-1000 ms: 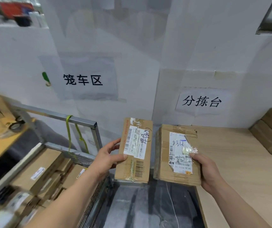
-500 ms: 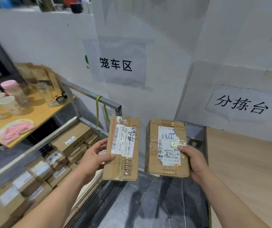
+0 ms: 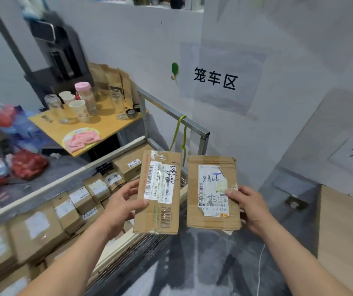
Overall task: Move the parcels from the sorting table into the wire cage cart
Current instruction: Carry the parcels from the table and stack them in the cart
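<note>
I hold two flat cardboard parcels side by side in the air. My left hand (image 3: pixel 122 202) grips the left parcel (image 3: pixel 158 192) by its left edge, thumb on its barcode label. My right hand (image 3: pixel 249 207) grips the right parcel (image 3: pixel 213 192) by its right edge, thumb on its torn white label. Both parcels hover at the right end of the wire cage cart (image 3: pixel 171 113), whose metal frame and mesh side run below them. Several labelled cardboard parcels (image 3: pixel 79 201) lie packed inside the cart. A strip of the wooden sorting table (image 3: pixel 346 227) shows at the right edge.
Behind the cart stands a yellow side table (image 3: pixel 49 124) with cups, jars and a pink cloth. Bags lie on the floor at the far left. White walls carry printed paper signs (image 3: pixel 215 79). A dark floor gap separates cart and sorting table.
My view has swung left from the sorting table toward the cart. Both hands have carried their parcels along to the cart's right end; the grips are unchanged.
</note>
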